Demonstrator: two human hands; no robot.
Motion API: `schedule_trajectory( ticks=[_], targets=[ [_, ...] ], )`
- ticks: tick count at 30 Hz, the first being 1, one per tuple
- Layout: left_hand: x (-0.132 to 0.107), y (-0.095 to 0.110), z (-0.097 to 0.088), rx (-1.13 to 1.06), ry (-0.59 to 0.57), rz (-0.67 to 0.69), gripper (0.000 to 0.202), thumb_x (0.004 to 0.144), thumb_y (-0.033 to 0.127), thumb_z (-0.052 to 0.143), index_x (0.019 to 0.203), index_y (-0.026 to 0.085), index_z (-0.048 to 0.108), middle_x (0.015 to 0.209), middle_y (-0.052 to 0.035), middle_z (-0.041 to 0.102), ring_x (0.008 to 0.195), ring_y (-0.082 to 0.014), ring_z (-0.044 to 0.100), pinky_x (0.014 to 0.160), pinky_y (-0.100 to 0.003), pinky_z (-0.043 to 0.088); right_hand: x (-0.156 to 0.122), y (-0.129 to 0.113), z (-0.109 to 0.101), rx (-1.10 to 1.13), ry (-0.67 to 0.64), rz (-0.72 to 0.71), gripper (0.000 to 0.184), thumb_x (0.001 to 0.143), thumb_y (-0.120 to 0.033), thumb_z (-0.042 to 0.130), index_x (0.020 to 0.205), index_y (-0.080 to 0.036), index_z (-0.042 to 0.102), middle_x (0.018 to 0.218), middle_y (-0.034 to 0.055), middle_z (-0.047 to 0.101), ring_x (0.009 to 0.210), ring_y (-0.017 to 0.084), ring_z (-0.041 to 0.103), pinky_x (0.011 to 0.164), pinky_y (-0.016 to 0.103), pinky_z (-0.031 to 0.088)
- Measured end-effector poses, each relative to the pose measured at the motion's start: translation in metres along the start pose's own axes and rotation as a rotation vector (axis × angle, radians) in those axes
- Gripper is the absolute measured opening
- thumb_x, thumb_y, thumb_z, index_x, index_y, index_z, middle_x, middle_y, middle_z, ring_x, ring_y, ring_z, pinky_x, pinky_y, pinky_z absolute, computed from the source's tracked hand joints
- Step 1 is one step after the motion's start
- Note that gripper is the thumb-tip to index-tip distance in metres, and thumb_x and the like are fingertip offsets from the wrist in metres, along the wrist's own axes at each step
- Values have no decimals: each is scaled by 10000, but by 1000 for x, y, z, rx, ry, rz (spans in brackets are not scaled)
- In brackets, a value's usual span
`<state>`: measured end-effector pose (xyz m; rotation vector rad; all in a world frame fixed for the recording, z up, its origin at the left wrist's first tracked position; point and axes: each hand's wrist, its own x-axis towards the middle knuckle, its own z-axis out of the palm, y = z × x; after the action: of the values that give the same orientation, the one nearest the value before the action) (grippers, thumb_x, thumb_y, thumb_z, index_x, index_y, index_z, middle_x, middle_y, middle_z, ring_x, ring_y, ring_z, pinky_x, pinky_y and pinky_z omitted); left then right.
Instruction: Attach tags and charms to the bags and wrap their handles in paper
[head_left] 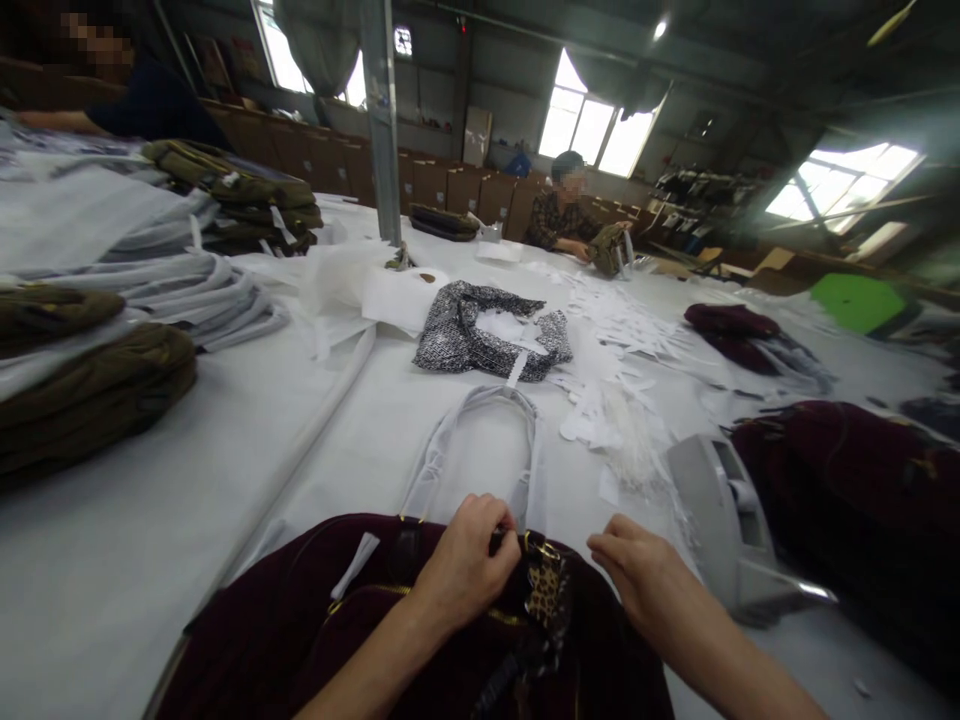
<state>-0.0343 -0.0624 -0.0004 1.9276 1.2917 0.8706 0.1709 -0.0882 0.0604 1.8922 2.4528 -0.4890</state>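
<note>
A dark maroon bag (292,590) lies right in front of me, its looped handle (534,450) wrapped in pale covering and stretching away over the table. My left hand (474,555) is closed at the bag's top edge, with a small dark part of the bag between its fingers. Just right of it hangs a leopard-print charm (544,590) on a gold-coloured clasp. Over the bag's right edge, my right hand (646,568) has thumb and fingers pinched together; whatever they hold, if anything, cannot be made out. A white tag (355,566) hangs from a zip left of my left hand.
Beyond the handle sits a black-and-white woven piece (450,335). White paper scraps (622,330) are scattered past it. A grey dispenser-like device (724,520) and maroon bags (847,470) stand right; olive bags (97,400) are stacked left. Two other people work farther back.
</note>
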Motion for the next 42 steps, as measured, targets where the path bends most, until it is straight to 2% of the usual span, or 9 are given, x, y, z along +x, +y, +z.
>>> schedule_trajectory(
  ticks=[8,13,16,21,28,30,33,37,42],
  targets=[
    [-1,2,-5,-368,40,-131,130,803,226,437,703,186,509,611,39,482,571,-109,416,554,-244,314,-19,1,-13,-288,77,151,266,882,-244,443,661,-184,578,706,54,609,635,202,608,551,282,346],
    [0,5,-3,-1005,-91,-314,172,814,308,458,732,161,498,663,5,587,517,-81,459,524,-222,340,-20,-6,-25,9,227,-8,240,890,-231,391,769,-189,594,736,49,625,681,178,605,633,281,418],
    [1,3,1,-1167,-88,-369,216,795,343,520,699,152,493,619,14,573,478,-60,443,497,-202,323,-17,-11,-25,151,291,-124,238,878,-189,360,863,-181,597,759,53,625,658,159,592,620,266,442],
    [0,1,3,-1177,-95,-398,213,743,326,618,750,133,529,585,19,582,480,-55,478,505,-183,346,-5,-25,-17,397,355,-102,220,885,-254,410,931,-179,612,654,18,627,599,143,594,609,252,456],
    [-1,4,3,-1106,-131,-440,260,714,317,645,857,111,580,638,-13,633,558,-97,552,608,-242,432,16,-43,6,1150,219,78,364,813,-399,581,1085,-163,527,768,39,685,691,172,644,664,279,495],
    [-1,4,3,-1062,-161,-411,257,720,348,636,811,113,586,630,-11,623,556,-102,548,608,-247,428,20,-40,13,1284,203,139,341,779,-411,624,994,-154,561,757,42,682,657,161,635,615,253,485],
    [-1,5,2,-960,-149,-344,253,747,384,601,760,137,551,625,24,561,532,-81,494,542,-209,375,20,-33,23,1327,246,197,279,746,-412,660,802,-144,612,662,19,655,559,117,576,521,199,425],
    [-2,6,1,-825,-179,-296,263,811,415,507,747,161,487,537,78,410,463,-59,356,451,-189,264,18,-30,34,1240,289,269,274,715,-416,686,764,-149,649,541,-26,580,507,101,508,495,194,387],
    [-4,7,1,-757,-185,-273,253,814,400,505,748,155,511,589,61,423,509,-69,364,479,-194,288,18,-35,44,1187,294,256,290,698,-444,684,762,-162,676,611,-4,608,567,134,531,526,218,415]
  ],
)
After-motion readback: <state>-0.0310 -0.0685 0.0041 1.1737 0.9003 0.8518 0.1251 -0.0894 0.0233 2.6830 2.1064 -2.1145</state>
